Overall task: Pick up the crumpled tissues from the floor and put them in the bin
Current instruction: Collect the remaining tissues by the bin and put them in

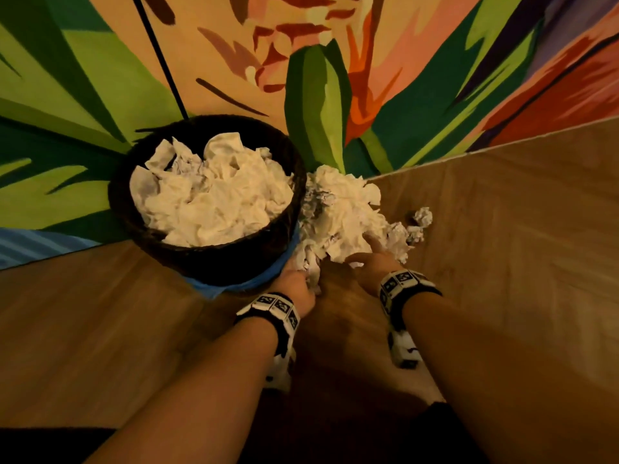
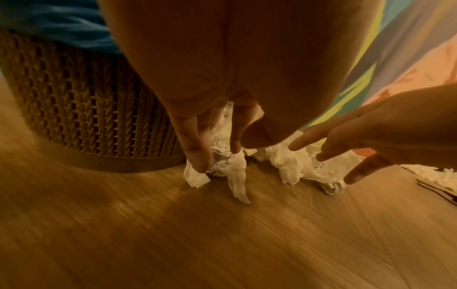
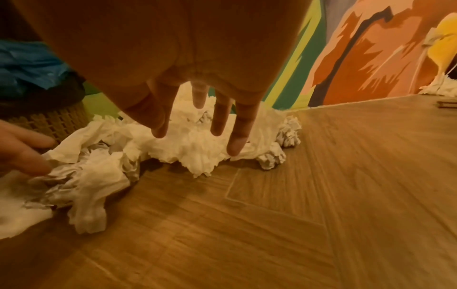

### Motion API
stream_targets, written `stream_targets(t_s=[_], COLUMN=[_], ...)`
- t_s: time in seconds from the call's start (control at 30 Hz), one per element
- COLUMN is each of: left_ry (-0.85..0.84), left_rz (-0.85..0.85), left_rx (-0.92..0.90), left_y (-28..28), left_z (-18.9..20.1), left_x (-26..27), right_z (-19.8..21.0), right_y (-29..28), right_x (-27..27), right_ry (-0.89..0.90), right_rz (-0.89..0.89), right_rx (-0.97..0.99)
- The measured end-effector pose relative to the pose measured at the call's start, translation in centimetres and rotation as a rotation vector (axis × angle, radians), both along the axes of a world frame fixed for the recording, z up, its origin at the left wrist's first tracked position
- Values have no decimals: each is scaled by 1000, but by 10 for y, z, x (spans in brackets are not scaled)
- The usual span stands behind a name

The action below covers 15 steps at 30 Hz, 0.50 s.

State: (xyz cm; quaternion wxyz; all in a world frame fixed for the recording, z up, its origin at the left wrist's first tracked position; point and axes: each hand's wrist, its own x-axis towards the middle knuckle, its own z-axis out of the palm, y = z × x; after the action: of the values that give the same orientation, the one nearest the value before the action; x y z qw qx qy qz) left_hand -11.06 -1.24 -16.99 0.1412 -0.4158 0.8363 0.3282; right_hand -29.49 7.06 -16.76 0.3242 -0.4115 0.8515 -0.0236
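On the floor [image 1: 502, 229] at the bin's [image 1: 214, 262] three o'clock, the tissues [image 1: 338, 212] are lying heaped against the mural wall [image 1: 100, 95]. I'm pinching a wad at the pile's near edge with my left hand [image 1: 296, 284]; my right hand [image 1: 371, 256] is hovering spread over the heap, presumably to gather more. The bin is already brimming.
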Motion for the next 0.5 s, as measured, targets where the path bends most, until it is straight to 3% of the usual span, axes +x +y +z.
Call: stream_targets(t_s=[0.17,0.4,0.5], left_ry=[36,207,296], left_rz=[85,226,256], left_rx=[-13,-36,-26], left_y=[1,3,10], left_z=[-9,-10,-9], left_x=[-4,4,4], right_z=[-11,-18,-15], right_y=[-17,-11,-9], right_x=[10,12,8], right_ry=[17,-227,-343], right_rz=[-96,-711,-919], right_rx=[-145,-600,-671])
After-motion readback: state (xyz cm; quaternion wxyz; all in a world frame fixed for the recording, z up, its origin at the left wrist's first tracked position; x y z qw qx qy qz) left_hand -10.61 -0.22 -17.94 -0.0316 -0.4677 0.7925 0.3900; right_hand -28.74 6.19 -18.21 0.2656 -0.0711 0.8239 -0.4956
